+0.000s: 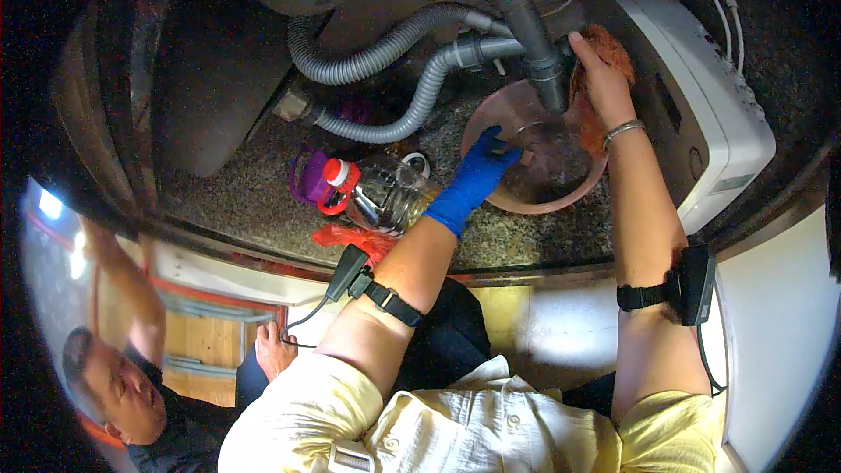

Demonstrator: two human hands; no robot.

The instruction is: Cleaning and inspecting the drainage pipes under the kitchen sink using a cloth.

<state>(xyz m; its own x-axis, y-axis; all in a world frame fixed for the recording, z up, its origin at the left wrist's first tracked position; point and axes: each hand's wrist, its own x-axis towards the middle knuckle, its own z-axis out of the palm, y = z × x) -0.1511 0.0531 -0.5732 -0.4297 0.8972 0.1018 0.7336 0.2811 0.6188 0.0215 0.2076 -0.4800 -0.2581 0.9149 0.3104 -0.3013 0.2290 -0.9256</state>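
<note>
My left hand (pixel 484 169), in a blue glove, reaches over the near left rim of a pinkish see-through basin (pixel 545 208). Its fingers are apart, and a small tan piece (pixel 526 158) shows beside them. My right hand (pixel 606 88) is bare, with a bracelet at the wrist. It grips an orange-brown cloth (pixel 611 45) over the basin's far right side, close to the grey drain pipe (pixel 545 70). Part of the cloth hangs down along the basin wall, and the right fingertips are hidden.
Grey corrugated hoses (pixel 420 105) curve in from the left. A clear bottle with a red cap (pixel 336 172), a purple object (pixel 309 177) and a red plastic bag (pixel 357 241) lie left of the basin. A white appliance (pixel 701 96) stands right. Another person (pixel 123 385) is at lower left.
</note>
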